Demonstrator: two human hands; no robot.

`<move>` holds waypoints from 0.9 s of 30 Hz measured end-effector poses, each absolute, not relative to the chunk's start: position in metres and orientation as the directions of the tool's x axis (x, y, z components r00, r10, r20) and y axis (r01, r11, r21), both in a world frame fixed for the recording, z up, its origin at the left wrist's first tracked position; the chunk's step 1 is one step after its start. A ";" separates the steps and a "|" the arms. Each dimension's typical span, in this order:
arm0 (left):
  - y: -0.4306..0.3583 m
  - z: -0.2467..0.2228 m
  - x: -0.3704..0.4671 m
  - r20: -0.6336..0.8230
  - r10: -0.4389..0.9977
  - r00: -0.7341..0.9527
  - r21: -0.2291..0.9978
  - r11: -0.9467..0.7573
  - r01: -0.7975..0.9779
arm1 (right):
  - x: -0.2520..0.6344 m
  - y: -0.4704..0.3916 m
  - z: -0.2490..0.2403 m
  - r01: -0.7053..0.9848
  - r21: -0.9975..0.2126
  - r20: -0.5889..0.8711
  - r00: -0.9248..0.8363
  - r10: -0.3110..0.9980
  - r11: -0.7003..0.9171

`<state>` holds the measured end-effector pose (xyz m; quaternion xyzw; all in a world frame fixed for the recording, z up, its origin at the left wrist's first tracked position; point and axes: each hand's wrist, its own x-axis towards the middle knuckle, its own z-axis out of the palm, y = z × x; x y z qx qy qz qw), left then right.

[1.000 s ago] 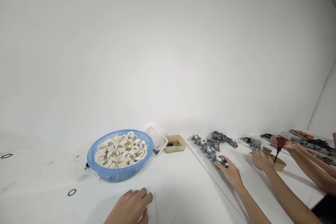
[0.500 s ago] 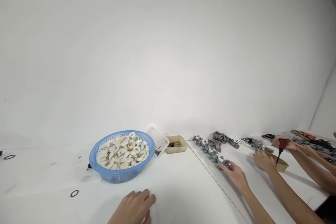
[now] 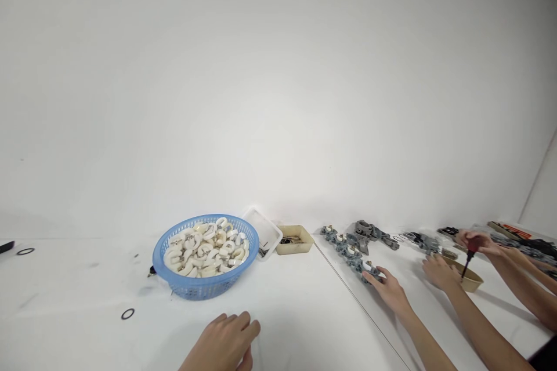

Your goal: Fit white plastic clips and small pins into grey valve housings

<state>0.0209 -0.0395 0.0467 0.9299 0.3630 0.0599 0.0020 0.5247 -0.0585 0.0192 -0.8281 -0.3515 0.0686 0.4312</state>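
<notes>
My left hand (image 3: 223, 343) rests on the white table in front of the blue basket (image 3: 204, 288), its fingers curled in and no object showing in them. Out to the right, my right hand (image 3: 390, 294) has thumb and fingers around the nearest grey metal fitting (image 3: 369, 273), which has a white ring piece on top. That fitting is at the near end of a row of similar grey fittings (image 3: 342, 242). Many loose white ring pieces (image 3: 209, 249) fill the basket. My right fingers hide part of the held fitting.
Behind the basket are a tilted white tray (image 3: 273, 231) and a beige tray (image 3: 295, 247) with small metal parts. More grey castings (image 3: 364, 232) lie by the wall. At right, a co-worker's hands hold a red-handled screwdriver (image 3: 474, 243) over a beige bowl (image 3: 472, 285). Black rings (image 3: 127, 313) lie left.
The view has shifted slightly, and a dark object shows more at the left edge. Both my hands keep nearly the same pose and place.
</notes>
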 end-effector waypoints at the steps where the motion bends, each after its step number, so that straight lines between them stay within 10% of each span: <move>1: -0.039 0.047 0.021 0.108 0.675 0.730 0.048 -0.737 0.674 | 0.525 -0.057 0.019 0.522 -0.763 0.186 0.742 0.645 -0.382; 27: -0.042 0.052 0.022 0.083 0.676 0.732 0.039 -0.736 0.676 | 0.537 -0.036 0.007 0.547 -0.735 0.185 0.729 0.659 -0.400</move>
